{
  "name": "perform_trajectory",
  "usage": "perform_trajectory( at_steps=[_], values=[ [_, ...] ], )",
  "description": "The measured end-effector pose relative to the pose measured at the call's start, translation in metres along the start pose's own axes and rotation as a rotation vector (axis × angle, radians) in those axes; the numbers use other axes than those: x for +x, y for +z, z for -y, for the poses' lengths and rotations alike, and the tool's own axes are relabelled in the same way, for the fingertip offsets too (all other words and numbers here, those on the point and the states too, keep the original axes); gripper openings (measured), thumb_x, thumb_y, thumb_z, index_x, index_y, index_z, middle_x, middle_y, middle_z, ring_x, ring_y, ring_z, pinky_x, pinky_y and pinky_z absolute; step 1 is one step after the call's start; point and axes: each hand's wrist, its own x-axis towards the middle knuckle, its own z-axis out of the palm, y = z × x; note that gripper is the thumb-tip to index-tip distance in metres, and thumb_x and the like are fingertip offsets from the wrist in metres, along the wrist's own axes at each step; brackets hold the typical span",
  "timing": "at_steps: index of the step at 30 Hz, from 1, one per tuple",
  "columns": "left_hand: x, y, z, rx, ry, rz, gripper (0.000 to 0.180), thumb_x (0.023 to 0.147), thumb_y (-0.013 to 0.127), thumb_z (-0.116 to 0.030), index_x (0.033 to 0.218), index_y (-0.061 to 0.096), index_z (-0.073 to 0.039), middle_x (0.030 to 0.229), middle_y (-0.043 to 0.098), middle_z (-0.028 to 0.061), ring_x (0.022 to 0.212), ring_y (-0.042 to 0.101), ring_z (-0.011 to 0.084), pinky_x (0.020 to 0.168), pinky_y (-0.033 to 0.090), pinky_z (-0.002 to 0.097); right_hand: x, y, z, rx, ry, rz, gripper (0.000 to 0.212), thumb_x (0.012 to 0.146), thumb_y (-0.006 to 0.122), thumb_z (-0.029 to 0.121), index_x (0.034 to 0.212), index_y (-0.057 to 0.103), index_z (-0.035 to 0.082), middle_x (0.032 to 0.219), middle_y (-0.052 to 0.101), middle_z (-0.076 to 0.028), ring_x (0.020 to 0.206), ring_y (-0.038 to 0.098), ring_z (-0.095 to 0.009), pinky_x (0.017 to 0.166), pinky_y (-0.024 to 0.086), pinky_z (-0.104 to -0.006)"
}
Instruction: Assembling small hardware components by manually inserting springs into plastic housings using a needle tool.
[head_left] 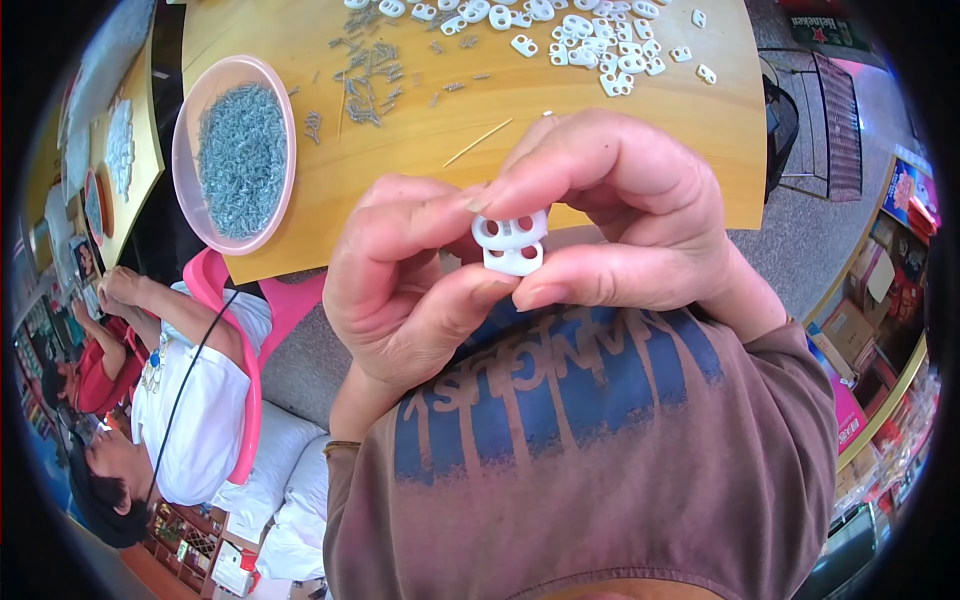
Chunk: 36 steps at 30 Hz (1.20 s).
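A white plastic cord lock (513, 241) with two holes is held up in front of my chest. Its two parts fit into each other, and a small metal spring shows between them. My left hand (395, 265) pinches it from the left with thumb and index finger. From the other side, my right hand (630, 215) grips it, index finger along the top and thumb by the lower part. Beyond my hands, many white cord-lock parts (590, 45) lie scattered on the table. Loose metal springs (370, 85) are strewn to their left.
A pink bowl (290, 165) full of small springs (240, 160) stands at the wooden table's (640, 150) left edge. A thin wooden stick (478, 143) lies just beyond my hands. At left, a person in white (195, 400) sits on a pink chair (250, 400) near white sacks (275, 450).
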Motion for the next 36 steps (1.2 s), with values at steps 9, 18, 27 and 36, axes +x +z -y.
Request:
perform_trajectory(
  at_steps=[9,18,27,36],
  values=[
    [-0.003,0.001,0.003,-0.016,0.010,0.010,0.032,0.075,0.065,-0.003,0.103,0.050,0.001,0.090,0.054,0.0127,0.073,0.051,0.0129,0.063,0.041,0.0211,-0.003,0.000,-0.003,0.073,0.016,-0.010,0.030,0.068,0.070,0.000,0.095,0.056,-0.003,0.089,0.060,-0.014,0.083,0.057,-0.019,0.074,0.045,-0.0284],
    [-0.007,0.004,0.001,0.027,0.014,-0.035,0.031,0.075,0.066,-0.006,0.102,0.050,0.000,0.087,0.053,0.0117,0.068,0.050,0.0118,0.059,0.041,0.0210,-0.002,0.002,-0.009,0.130,-0.030,-0.009,0.030,0.068,0.069,-0.001,0.094,0.056,-0.004,0.090,0.059,-0.015,0.082,0.057,-0.020,0.072,0.045,-0.0280],
    [-0.010,-0.002,-0.001,0.149,0.046,-0.016,0.027,0.075,0.067,-0.007,0.095,0.050,0.001,0.082,0.055,0.0133,0.067,0.053,0.0132,0.055,0.042,0.0231,-0.003,0.004,-0.016,0.059,-0.075,0.053,0.030,0.072,0.066,0.000,0.098,0.052,-0.006,0.091,0.057,-0.016,0.084,0.056,-0.021,0.070,0.045,-0.0280],
    [-0.014,0.000,0.000,-0.030,-0.015,-0.076,0.026,0.075,0.065,-0.002,0.097,0.050,0.001,0.085,0.053,0.0116,0.071,0.053,0.0141,0.061,0.043,0.0232,-0.002,0.010,-0.013,-0.063,-0.070,0.066,0.035,0.074,0.066,0.005,0.103,0.048,-0.004,0.094,0.053,-0.015,0.081,0.052,-0.016,0.069,0.042,-0.0245]
  ],
)
